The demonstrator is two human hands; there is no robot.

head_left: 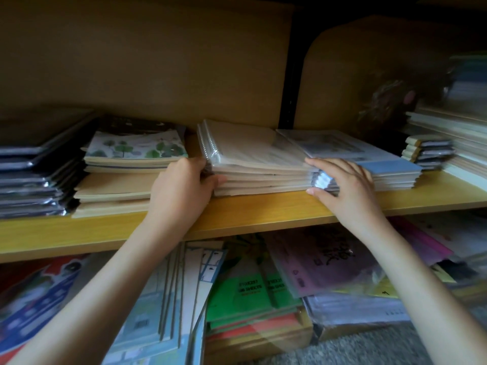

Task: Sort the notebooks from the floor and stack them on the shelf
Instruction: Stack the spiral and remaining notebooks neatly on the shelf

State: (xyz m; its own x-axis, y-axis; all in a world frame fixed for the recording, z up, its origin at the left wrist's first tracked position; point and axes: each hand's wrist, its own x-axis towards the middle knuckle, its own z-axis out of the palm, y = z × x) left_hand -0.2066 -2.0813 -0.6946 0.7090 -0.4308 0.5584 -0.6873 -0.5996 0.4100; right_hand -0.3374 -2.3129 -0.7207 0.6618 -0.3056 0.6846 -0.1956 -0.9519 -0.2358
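Both hands hold the stack of kraft spiral notebooks [253, 154], mid-frame on the wooden shelf [263, 209]: left hand [181, 180] curled round its near-left corner, right hand [347, 183] pinching its front edge. Best press evenly, squaring edges without nudging the blue-covered stack [390, 164] touching its right.

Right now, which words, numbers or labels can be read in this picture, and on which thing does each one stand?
"SHEETS", upside down, probably: on both green notebooks under the shelf; the number before it and the line above are blurred.
Pink sleeve: dark characters, too blurred to read.
Blue-edged stack: top label, blurred.
Kraft notebook stack: no text visible.
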